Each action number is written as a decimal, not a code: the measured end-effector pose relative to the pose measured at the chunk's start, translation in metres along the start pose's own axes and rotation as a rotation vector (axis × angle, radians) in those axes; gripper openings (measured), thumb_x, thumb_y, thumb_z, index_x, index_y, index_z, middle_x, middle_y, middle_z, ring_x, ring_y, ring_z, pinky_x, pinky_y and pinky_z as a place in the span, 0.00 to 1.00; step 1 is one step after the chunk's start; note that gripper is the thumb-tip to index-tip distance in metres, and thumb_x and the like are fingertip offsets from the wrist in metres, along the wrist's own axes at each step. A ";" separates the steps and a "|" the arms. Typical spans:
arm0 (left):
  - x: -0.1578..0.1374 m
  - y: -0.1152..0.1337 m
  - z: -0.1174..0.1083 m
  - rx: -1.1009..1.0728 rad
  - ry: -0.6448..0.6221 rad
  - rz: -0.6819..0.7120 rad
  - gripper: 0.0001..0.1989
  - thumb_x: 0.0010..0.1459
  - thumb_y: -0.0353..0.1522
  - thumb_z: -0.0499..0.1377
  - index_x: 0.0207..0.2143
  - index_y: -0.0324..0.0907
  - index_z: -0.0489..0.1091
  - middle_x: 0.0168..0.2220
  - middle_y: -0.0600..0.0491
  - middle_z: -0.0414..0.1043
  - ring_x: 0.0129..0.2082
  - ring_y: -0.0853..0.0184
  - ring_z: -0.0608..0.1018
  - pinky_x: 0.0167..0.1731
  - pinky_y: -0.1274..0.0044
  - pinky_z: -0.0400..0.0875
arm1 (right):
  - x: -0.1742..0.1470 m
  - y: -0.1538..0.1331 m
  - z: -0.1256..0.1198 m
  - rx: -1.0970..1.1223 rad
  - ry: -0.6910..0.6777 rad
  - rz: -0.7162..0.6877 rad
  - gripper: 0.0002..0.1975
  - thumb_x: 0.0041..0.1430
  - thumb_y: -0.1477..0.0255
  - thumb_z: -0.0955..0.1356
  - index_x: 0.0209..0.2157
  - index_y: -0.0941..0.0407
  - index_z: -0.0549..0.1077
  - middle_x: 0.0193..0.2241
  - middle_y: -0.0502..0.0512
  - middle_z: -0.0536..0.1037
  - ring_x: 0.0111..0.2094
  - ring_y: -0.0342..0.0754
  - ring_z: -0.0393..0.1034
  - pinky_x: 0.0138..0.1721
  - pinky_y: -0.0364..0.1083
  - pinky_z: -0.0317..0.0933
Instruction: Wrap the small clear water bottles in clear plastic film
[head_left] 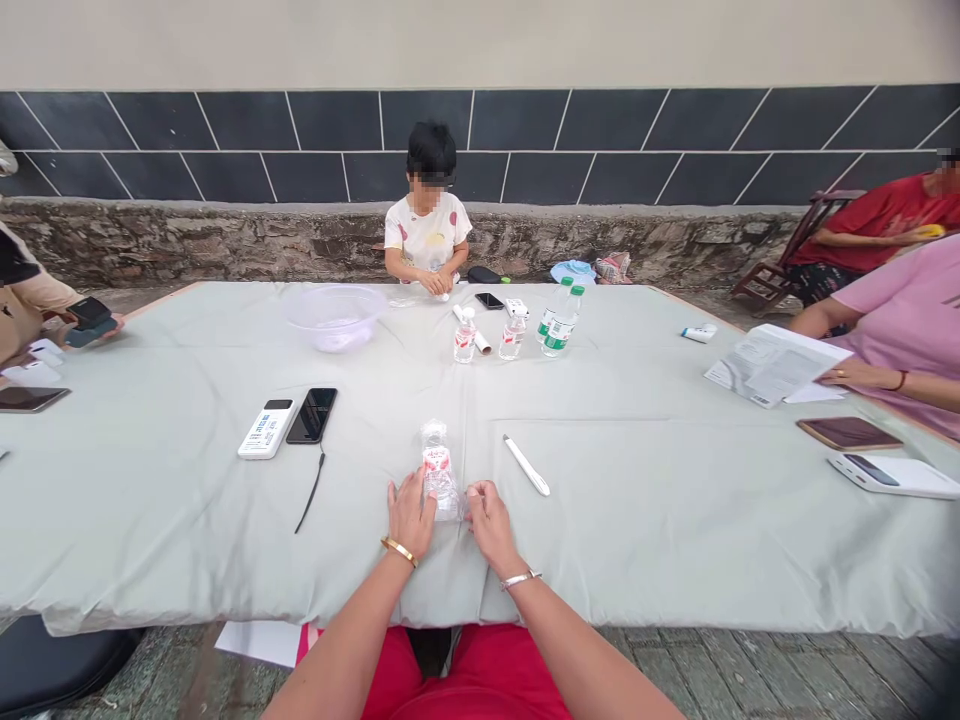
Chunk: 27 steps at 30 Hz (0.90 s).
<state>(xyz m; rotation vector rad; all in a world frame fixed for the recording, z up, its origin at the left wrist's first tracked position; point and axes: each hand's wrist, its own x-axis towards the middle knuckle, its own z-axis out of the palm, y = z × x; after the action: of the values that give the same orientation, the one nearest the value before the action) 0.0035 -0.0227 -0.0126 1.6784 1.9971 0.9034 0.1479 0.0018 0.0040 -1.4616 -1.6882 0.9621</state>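
Observation:
A small clear plastic bottle [439, 470] with a red and white label lies on the cloth in front of me, its surface looking crinkled. Against its lower left side rests my left hand [409, 516], with the fingers stretched and apart and the thumb touching the bottle. My right hand [491, 522] is closed at the lower right of the bottle, its fingertips pinching a bit of clear plastic there. Whether that plastic is part of the bottle or a loose wrap, I cannot tell. A white pen [526, 465] lies to the right of the bottle.
A white power bank [266, 430] and a black phone [312, 415] with a strap lie to the left. Farther off stand a translucent basin [335, 318], small bottles [512, 336] and green-capped bottles [561, 322]. Several people sit around the table; one holds a paper sheet [776, 362].

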 end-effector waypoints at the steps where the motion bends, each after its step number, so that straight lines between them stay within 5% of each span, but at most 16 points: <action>1: 0.000 0.001 -0.001 0.012 -0.005 0.005 0.26 0.60 0.35 0.42 0.60 0.41 0.52 0.59 0.49 0.60 0.59 0.62 0.59 0.60 0.58 0.39 | 0.000 -0.002 0.000 -0.010 0.010 -0.037 0.12 0.57 0.60 0.58 0.35 0.54 0.61 0.30 0.50 0.71 0.25 0.45 0.66 0.30 0.45 0.60; 3: -0.001 0.003 -0.002 0.034 -0.011 0.010 0.26 0.60 0.36 0.43 0.60 0.42 0.52 0.59 0.48 0.60 0.60 0.61 0.59 0.59 0.57 0.39 | 0.003 -0.006 0.000 -0.069 -0.011 -0.126 0.14 0.53 0.58 0.63 0.35 0.54 0.63 0.34 0.52 0.71 0.25 0.44 0.64 0.31 0.45 0.60; 6: -0.001 0.003 -0.003 0.052 -0.012 0.019 0.25 0.61 0.37 0.42 0.60 0.42 0.52 0.58 0.47 0.60 0.60 0.60 0.59 0.59 0.56 0.41 | 0.009 -0.006 0.001 -0.104 -0.029 -0.168 0.14 0.55 0.58 0.61 0.25 0.55 0.62 0.24 0.48 0.67 0.23 0.42 0.60 0.28 0.43 0.57; 10: -0.002 0.001 -0.002 0.071 -0.015 0.039 0.26 0.62 0.38 0.42 0.61 0.41 0.51 0.59 0.46 0.59 0.60 0.59 0.58 0.59 0.56 0.40 | 0.016 0.002 -0.003 -0.102 -0.008 -0.108 0.15 0.57 0.59 0.58 0.23 0.54 0.57 0.17 0.44 0.61 0.20 0.42 0.55 0.24 0.42 0.52; 15: -0.003 0.001 -0.001 0.083 -0.007 0.041 0.26 0.62 0.37 0.41 0.61 0.41 0.50 0.59 0.46 0.59 0.60 0.60 0.58 0.59 0.56 0.40 | 0.018 0.014 -0.016 -0.182 0.157 0.034 0.14 0.57 0.60 0.57 0.22 0.53 0.55 0.16 0.46 0.61 0.20 0.43 0.56 0.24 0.43 0.51; 18: -0.003 0.003 -0.002 0.067 -0.004 0.037 0.25 0.62 0.35 0.41 0.62 0.43 0.49 0.59 0.47 0.58 0.60 0.61 0.58 0.59 0.56 0.40 | 0.020 0.019 -0.027 -0.242 0.139 0.111 0.12 0.54 0.64 0.59 0.20 0.53 0.56 0.17 0.47 0.64 0.20 0.44 0.57 0.23 0.43 0.51; 22: -0.002 0.004 -0.003 0.070 -0.008 0.030 0.25 0.62 0.32 0.40 0.61 0.45 0.49 0.61 0.49 0.54 0.62 0.63 0.53 0.60 0.57 0.40 | 0.024 0.005 -0.042 -0.249 0.192 0.125 0.05 0.50 0.67 0.61 0.26 0.54 0.63 0.28 0.52 0.70 0.25 0.45 0.63 0.29 0.45 0.58; 27: -0.002 0.005 -0.003 0.125 -0.072 0.066 0.23 0.62 0.34 0.40 0.60 0.50 0.53 0.62 0.51 0.53 0.64 0.63 0.49 0.59 0.58 0.40 | 0.025 -0.052 -0.028 0.027 0.277 -0.156 0.13 0.55 0.68 0.59 0.42 0.55 0.63 0.45 0.58 0.67 0.37 0.46 0.66 0.36 0.46 0.63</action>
<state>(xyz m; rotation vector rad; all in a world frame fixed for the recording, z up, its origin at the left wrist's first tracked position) 0.0056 -0.0246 -0.0069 1.8280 1.9976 0.7426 0.1444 0.0244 0.0634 -1.3539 -1.5535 0.6626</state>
